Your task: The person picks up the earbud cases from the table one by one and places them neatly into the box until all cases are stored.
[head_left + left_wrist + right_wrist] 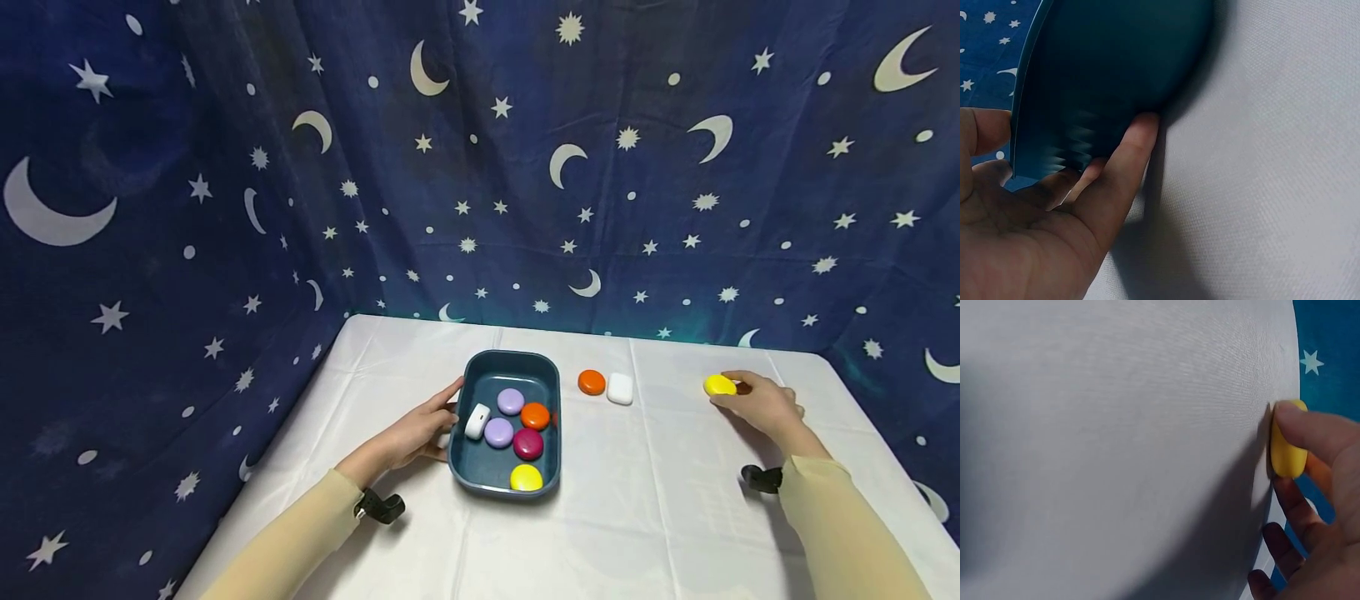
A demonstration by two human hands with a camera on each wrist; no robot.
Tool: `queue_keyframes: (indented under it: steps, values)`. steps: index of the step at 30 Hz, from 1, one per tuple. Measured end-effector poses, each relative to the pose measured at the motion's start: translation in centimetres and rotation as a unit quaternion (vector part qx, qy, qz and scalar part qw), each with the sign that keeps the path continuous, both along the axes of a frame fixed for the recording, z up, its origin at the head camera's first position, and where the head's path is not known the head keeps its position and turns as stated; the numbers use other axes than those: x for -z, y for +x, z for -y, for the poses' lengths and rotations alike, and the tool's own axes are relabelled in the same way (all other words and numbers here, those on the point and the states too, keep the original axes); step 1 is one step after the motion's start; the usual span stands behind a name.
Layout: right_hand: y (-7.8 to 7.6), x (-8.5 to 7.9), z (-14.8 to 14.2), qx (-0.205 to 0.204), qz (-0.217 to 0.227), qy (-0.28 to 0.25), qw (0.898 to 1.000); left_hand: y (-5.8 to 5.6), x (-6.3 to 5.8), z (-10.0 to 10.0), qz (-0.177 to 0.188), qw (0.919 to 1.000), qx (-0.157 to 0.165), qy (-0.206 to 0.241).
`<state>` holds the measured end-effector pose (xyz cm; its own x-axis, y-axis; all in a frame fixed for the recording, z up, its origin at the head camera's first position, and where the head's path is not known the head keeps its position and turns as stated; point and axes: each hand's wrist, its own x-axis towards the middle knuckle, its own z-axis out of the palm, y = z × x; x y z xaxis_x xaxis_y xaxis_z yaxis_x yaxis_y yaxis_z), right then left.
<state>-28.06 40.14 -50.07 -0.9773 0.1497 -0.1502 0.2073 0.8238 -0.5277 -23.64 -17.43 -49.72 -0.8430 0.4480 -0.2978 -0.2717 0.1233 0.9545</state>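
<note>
Fingers of the right hand (761, 406) are pinching the yellow disc (718, 384), face upward, at the right of the table (592, 533); the left hand (415, 432), half-spread, is touching the blue container (517, 372), whose long axis is running near to far.

Head view: the tabletop (570, 542) is bright and evenly lit; the backdrop (510, 167) reads dark, dimmest beyond the left edge. Soft shadows beside the left sleeve (300, 533) and right sleeve (847, 525) indicate light from above. Left wrist view: dimmer; the container (1104, 56) is heavily shaded, with jagged pale reflections low on its wall. Right wrist view: greyish; a broad shadow trails from the yellow piece (1288, 450); the tabletop edge bows, consistent with lens distortion.
</note>
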Motion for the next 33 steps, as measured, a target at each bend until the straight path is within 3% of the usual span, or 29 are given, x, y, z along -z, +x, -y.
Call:
queue_keyframes:
  steps: [9,27,33]
  values:
    - [0.5,0.7,0.0,-0.066,-0.003,-0.005,0.998,0.1,0.0,0.1,0.0,1.0,0.0,-0.001]
    - [0.5,0.6,0.3,-0.06,-0.018,-0.009,0.998,0.1,-0.5,-0.1,0.002,1.0,-0.003,-0.003]
    - [0.2,-0.3,2.2,-0.099,-0.06,-0.027,0.993,0.0,-0.5,-0.1,0.001,1.0,-0.001,0.0]
